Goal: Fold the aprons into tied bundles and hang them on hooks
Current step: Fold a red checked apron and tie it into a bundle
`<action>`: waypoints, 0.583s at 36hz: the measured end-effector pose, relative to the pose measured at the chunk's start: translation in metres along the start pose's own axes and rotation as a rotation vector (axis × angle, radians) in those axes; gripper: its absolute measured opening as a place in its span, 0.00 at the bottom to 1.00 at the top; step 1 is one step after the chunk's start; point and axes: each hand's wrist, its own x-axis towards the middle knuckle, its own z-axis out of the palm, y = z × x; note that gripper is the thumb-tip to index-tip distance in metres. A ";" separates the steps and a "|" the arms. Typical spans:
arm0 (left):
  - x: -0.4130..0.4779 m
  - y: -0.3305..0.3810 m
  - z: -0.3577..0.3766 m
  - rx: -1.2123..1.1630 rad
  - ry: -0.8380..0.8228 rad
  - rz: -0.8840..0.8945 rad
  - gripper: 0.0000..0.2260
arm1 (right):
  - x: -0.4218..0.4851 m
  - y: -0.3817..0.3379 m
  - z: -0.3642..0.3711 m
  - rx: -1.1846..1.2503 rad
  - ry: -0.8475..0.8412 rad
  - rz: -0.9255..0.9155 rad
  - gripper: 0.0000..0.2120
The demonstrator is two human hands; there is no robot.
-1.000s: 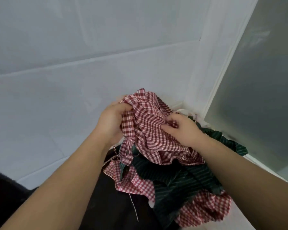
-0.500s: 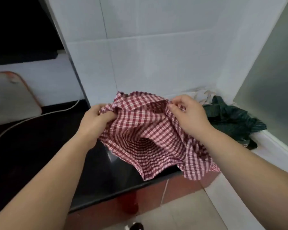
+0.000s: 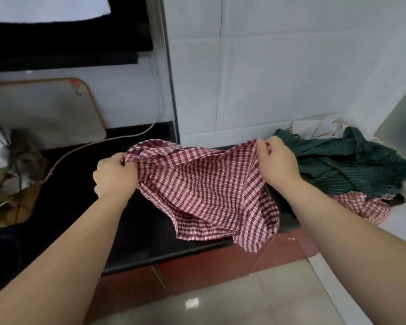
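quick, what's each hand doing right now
Left hand: closed grip on one top corner of the red checked apron.
Right hand: pinching the apron's other top corner.

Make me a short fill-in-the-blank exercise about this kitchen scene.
The left hand and right hand grip the top edge of the ___-and-white checked cloth apron.
Beside the right hand lies a heap of dark ___ striped cloth.
Under the apron is the glossy ___ countertop.
Missing words: red; green; black.
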 end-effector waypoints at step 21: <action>0.058 -0.075 -0.006 -0.015 -1.020 -0.130 0.45 | -0.045 -0.010 0.113 -0.182 -0.484 0.285 0.34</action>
